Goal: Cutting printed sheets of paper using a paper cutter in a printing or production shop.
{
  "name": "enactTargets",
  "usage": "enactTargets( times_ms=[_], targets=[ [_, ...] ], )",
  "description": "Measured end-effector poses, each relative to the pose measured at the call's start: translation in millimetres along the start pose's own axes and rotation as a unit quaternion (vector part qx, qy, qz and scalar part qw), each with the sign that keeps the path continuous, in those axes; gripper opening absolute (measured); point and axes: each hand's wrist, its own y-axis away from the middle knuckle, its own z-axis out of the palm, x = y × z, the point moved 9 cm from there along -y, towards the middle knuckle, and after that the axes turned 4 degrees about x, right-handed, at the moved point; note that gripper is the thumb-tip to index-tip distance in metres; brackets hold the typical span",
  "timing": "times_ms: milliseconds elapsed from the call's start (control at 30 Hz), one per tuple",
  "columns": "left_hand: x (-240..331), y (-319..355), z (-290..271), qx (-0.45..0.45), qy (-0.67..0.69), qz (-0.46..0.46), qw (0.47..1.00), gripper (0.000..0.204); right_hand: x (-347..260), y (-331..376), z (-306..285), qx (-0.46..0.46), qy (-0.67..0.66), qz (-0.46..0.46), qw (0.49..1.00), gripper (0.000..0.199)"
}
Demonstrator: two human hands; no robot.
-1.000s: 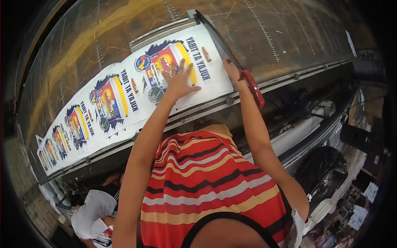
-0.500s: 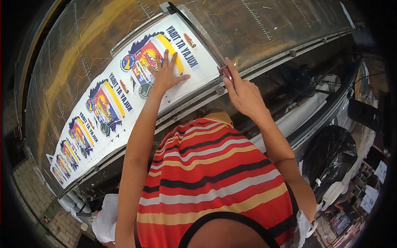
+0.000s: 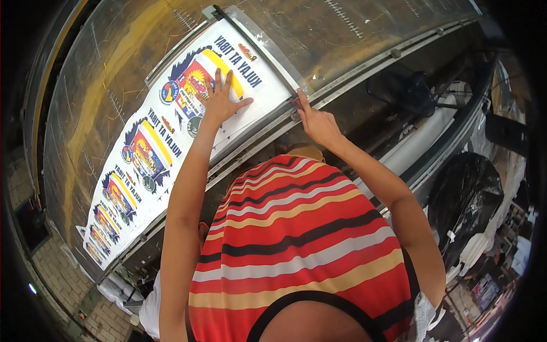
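Note:
A long white sheet (image 3: 263,97) printed with repeated mirrored colour designs lies along the table. My left hand (image 3: 219,107) rests on the design nearest the sheet's right end, palm down with fingers spread. A dark straight bar (image 3: 259,48) runs along that right end. At the bar's near end, by the table edge, my right hand (image 3: 319,124) grips a small dark-red cutter (image 3: 296,103). Its index finger stretches forward against the bar's end. Fingers cover most of the cutter, and its blade cannot be made out.
The worn brown tabletop (image 3: 336,62) has a metal rail (image 3: 393,54) along its near edge. Below it lie a pale roll (image 3: 421,134) and a black plastic bag (image 3: 470,191). A person in white (image 3: 150,310) is at the lower left, above brick paving (image 3: 57,273).
My right hand has moved left with the cutter, closer to the bar's near end and the sheet's corner. My left hand stays on the same design. The view has shifted slightly.

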Motion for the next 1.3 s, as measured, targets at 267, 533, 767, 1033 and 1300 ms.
enactTargets(
  times_ms=[267,533,767,1033,1300],
  targets=[
    [-3.0,-1.6,7.2,-0.016,0.004,-0.004,1.000,0.121,-1.4,4.3,-9.1,0.024,0.027,-0.004,0.999,0.064],
    [2.0,-4.0,6.4,-0.022,-0.009,-0.001,1.000,0.121,-12.5,2.1,-23.6,-0.017,0.029,0.010,0.999,0.061],
    [-0.9,-3.6,11.5,-0.002,0.012,0.003,1.000,0.123,-17.8,0.7,-104.7,0.003,-0.367,0.080,0.927,0.052],
    [1.0,-2.2,13.6,0.029,0.021,0.021,0.999,0.123,31.2,-21.0,-20.7,0.065,-0.081,-0.007,0.995,0.036],
    [1.8,-2.5,17.2,0.027,0.002,0.019,0.999,0.121,45.0,-39.9,26.7,0.106,-0.006,-0.093,0.990,0.019]
  ],
)
